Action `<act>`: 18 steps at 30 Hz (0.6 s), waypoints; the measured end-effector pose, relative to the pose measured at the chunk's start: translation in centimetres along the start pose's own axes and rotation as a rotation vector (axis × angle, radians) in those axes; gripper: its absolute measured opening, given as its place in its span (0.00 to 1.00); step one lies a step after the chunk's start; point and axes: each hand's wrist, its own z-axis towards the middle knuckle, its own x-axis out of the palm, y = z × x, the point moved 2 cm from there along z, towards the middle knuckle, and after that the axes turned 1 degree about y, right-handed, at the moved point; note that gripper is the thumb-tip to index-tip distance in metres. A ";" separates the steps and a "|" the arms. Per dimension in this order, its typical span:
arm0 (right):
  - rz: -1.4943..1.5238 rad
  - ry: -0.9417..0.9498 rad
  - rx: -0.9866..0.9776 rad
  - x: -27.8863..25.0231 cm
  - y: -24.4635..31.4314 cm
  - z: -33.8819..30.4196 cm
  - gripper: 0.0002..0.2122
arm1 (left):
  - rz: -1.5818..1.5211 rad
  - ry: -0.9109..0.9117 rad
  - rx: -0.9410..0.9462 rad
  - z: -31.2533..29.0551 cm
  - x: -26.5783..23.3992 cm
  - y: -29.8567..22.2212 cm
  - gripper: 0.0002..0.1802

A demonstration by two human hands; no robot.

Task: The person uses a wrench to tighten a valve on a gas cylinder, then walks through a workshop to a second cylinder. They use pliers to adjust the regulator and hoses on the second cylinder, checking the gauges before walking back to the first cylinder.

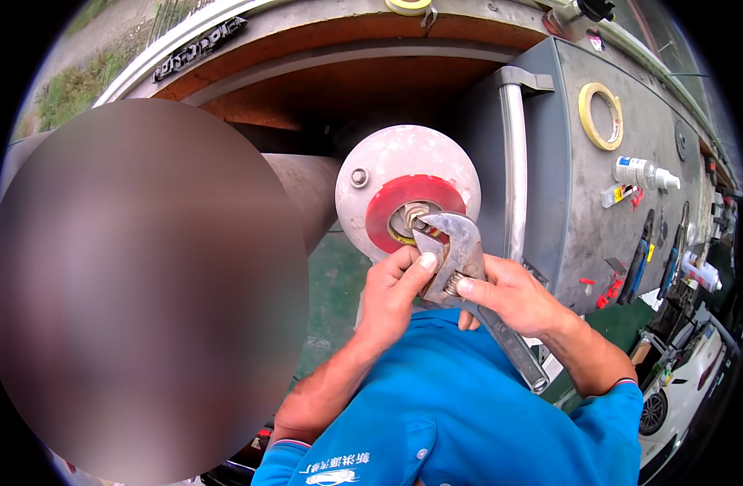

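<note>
Between my hands I hold a large adjustable wrench (462, 263), its jaws apart and pointing up and to the left. My left hand (394, 290) has its thumb and fingers closed on the lower jaw side. My right hand (513, 293) grips the wrench's neck, with the thumb by the adjusting screw; the handle slants down to the right. Just past the jaws, a brass-coloured threaded fitting (416, 213) shows inside a red tape roll (385, 194). That roll rests on the pale, worn round top of a cylinder (362, 151), which has a bolt (359, 177) near its left edge.
A grey tool cabinet (501, 154) with a bar handle stands to the right. On its top lie a yellow tape roll (601, 117), a spray bottle (645, 172) and blue-handled pliers (636, 263). A large blurred area covers the left. Beyond, a white car (687, 389) shows at lower right.
</note>
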 end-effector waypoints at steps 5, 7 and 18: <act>-0.042 -0.046 0.077 0.2 0.1 -0.2 0.17 | -0.056 -0.048 -0.010 -0.4 1.1 -0.7 0.16; -0.066 -0.065 0.108 0.3 0.2 0.0 0.17 | -0.038 -0.050 -0.004 -0.3 1.0 -0.9 0.16; -0.022 -0.091 0.065 0.1 -0.1 0.3 0.15 | -0.007 -0.016 0.045 0.2 0.7 -0.7 0.16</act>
